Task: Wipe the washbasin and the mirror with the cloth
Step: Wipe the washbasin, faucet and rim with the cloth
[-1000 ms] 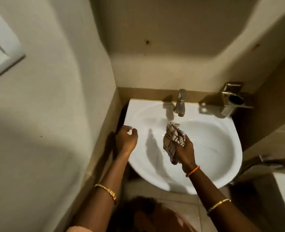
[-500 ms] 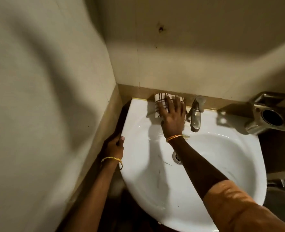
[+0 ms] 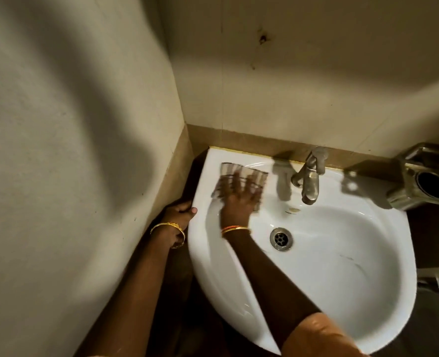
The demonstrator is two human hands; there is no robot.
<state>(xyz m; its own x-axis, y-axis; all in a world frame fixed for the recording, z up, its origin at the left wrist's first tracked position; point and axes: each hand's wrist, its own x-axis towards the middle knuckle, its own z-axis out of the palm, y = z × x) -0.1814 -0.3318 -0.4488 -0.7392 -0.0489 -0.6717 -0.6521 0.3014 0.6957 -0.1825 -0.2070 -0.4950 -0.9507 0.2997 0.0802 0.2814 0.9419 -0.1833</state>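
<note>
Head view: checked cloth [image 3: 241, 176] spread flat on washbasin [image 3: 342, 292] rear-left ledge, left of tap [image 3: 309, 176], pinned under right hand [image 3: 240, 199], fingers splayed open for broad wiping pressure; blurred. Left hand [image 3: 179, 215] curled round the left rim, likely for bracing. No mirror in sight.

The basin [image 3: 342, 292] is glossy white. The cloth [image 3: 244, 173] at upper centre is pale with dark checks, blurred. The tap [image 3: 309, 176] is dull silver. The walls [image 3: 71, 124] are cream, edged by a tan band [image 3: 251, 145]. Bangles [image 3: 168, 225] are gold.
</note>
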